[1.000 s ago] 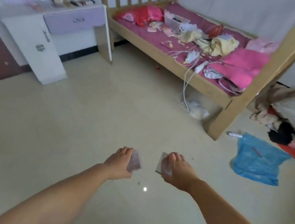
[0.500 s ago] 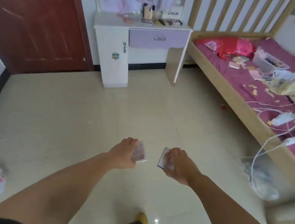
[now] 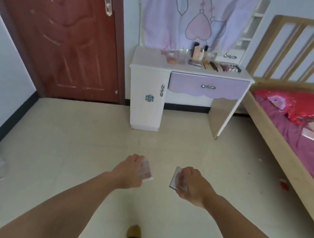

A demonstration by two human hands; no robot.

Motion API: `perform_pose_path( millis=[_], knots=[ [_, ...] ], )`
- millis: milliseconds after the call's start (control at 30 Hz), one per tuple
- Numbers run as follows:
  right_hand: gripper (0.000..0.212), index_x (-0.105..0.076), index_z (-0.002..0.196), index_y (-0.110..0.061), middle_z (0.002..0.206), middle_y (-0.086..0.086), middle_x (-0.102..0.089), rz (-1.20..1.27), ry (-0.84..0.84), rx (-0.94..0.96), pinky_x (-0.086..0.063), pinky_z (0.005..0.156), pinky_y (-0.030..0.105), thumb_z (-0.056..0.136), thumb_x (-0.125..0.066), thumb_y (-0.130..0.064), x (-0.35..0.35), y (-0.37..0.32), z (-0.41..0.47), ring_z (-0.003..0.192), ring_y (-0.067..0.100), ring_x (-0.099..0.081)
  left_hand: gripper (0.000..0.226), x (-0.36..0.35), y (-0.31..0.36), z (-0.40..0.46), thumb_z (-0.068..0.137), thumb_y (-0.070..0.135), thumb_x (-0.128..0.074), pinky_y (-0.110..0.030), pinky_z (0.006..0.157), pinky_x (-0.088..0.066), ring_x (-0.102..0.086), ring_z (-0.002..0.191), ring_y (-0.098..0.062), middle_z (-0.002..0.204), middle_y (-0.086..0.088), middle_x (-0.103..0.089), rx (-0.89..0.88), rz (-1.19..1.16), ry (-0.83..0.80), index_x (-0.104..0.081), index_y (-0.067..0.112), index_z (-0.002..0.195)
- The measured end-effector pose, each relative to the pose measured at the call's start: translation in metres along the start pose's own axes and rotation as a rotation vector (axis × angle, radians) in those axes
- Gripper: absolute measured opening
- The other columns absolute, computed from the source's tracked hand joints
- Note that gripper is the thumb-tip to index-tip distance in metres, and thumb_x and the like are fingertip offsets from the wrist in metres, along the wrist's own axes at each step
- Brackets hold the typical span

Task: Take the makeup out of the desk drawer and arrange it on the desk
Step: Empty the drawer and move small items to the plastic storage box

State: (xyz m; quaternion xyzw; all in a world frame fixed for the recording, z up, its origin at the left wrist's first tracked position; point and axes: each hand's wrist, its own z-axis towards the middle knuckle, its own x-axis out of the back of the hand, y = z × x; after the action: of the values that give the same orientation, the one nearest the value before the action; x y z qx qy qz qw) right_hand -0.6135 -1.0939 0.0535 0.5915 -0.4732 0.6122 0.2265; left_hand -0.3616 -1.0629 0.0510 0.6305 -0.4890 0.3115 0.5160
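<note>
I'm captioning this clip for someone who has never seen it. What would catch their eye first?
Two bare arms reach forward over the pale floor, the left hand gripping a small makeup palette and the right hand holding a flat silvery compact. Ahead stands a white desk with its lilac drawer shut and a row of makeup along its top, between a red-brown door and a pink-sheeted wooden bed.

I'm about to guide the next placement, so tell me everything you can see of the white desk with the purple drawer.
The desk is white and looks like painted board. It stands against the wall between the red-brown door and the wooden bed. Its purple drawer is shut and has a scalloped lower edge and a silver bow-shaped handle. On the left is a white cabinet door with a similar handle and a blue sticker. Makeup items line the back of the top. Neither hand touches it.
</note>
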Motion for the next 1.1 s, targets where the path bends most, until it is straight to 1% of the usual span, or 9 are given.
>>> perform_pose_path(
  millis=[133,233,400,533,700,833,967,1033,1100],
  knots=[
    [0.041,-0.047,0.112,-0.014,0.117,0.0,-0.049,0.019,0.002,-0.045,-0.042,0.081,0.024,0.081,-0.063,-0.035,0.034,0.031,0.101,0.11,0.018,-0.045,0.067,0.049,-0.019,0.108,0.082,0.026,-0.057,-0.034,0.101,-0.035,-0.037,0.122,-0.026,0.135,-0.009,-0.036,0.001,0.012,-0.032,-0.026,0.012,0.139],
    [0.042,-0.047,0.114,-0.014,0.12,0.0,-0.048,0.008,0.031,-0.078,-0.042,0.082,0.024,0.081,-0.063,-0.035,0.067,0.056,0.166,0.112,0.018,-0.044,0.068,0.088,-0.025,0.181,0.082,0.025,-0.058,-0.033,0.102,-0.035,-0.037,0.124,-0.027,0.137,-0.009,-0.035,-0.025,0.006,-0.034,-0.026,0.012,0.14],
    [0.041,-0.047,0.112,-0.015,0.119,0.0,-0.048,-0.003,-0.004,-0.112,-0.042,0.083,0.025,0.081,-0.063,-0.036,0.103,0.104,0.273,0.112,0.018,-0.044,0.067,0.129,-0.035,0.294,0.082,0.026,-0.057,-0.034,0.1,-0.037,-0.041,0.119,-0.025,0.134,-0.007,-0.037,-0.066,-0.001,-0.036,-0.026,0.013,0.139],
    [0.041,-0.046,0.111,-0.015,0.12,0.0,-0.048,-0.012,0.016,-0.075,-0.04,0.085,0.025,0.081,-0.063,-0.037,0.128,0.143,0.373,0.112,0.019,-0.044,0.062,0.156,-0.047,0.399,0.085,0.028,-0.053,-0.037,0.102,-0.036,-0.038,0.121,-0.026,0.133,-0.008,-0.037,-0.075,0.025,0.0,-0.027,0.011,0.139],
    [0.041,-0.046,0.111,-0.013,0.119,0.002,-0.049,-0.041,0.007,-0.037,-0.039,0.085,0.025,0.081,-0.062,-0.036,0.168,0.209,0.499,0.112,0.021,-0.044,0.066,0.191,-0.052,0.53,0.08,0.026,-0.058,-0.037,0.102,-0.037,-0.037,0.122,-0.028,0.135,-0.011,-0.037,-0.036,-0.014,-0.022,-0.029,0.01,0.137],
    [0.04,-0.047,0.109,-0.013,0.117,0.002,-0.049,-0.068,-0.029,-0.001,-0.04,0.082,0.027,0.081,-0.063,-0.035,0.209,0.246,0.59,0.108,0.02,-0.044,0.074,0.227,-0.055,0.616,0.084,0.032,-0.058,-0.036,0.105,-0.033,-0.036,0.124,-0.028,0.137,-0.011,-0.035,-0.032,-0.014,0.014,-0.021,0.009,0.144],
    [0.036,-0.047,0.106,-0.015,0.112,0.001,-0.049,-0.076,-0.043,0.021,-0.04,0.08,0.025,0.08,-0.063,-0.034,0.226,0.266,0.663,0.106,0.019,-0.045,0.07,0.246,-0.064,0.687,0.086,0.04,-0.057,-0.035,0.104,-0.035,-0.038,0.122,-0.026,0.135,-0.009,-0.038,-0.034,-0.037,0.008,-0.025,0.011,0.142],
    [0.04,-0.046,0.11,-0.014,0.115,0.002,-0.049,-0.061,-0.039,0.019,-0.037,0.079,0.022,0.081,-0.064,-0.034,0.23,0.277,0.701,0.108,0.019,-0.045,0.07,0.255,-0.068,0.729,0.085,0.038,-0.058,-0.036,0.105,-0.034,-0.037,0.124,-0.027,0.136,-0.01,-0.037,-0.058,-0.013,-0.008,-0.027,0.009,0.141],
    [0.044,-0.045,0.115,-0.014,0.119,0.002,-0.048,-0.07,-0.044,0.01,-0.037,0.081,0.023,0.081,-0.064,-0.034,0.231,0.29,0.736,0.109,0.02,-0.045,0.073,0.263,-0.072,0.768,0.084,0.036,-0.059,-0.037,0.106,-0.033,-0.035,0.127,-0.028,0.14,-0.011,-0.034,-0.09,0.016,-0.034,-0.025,0.008,0.143]
  ],
)
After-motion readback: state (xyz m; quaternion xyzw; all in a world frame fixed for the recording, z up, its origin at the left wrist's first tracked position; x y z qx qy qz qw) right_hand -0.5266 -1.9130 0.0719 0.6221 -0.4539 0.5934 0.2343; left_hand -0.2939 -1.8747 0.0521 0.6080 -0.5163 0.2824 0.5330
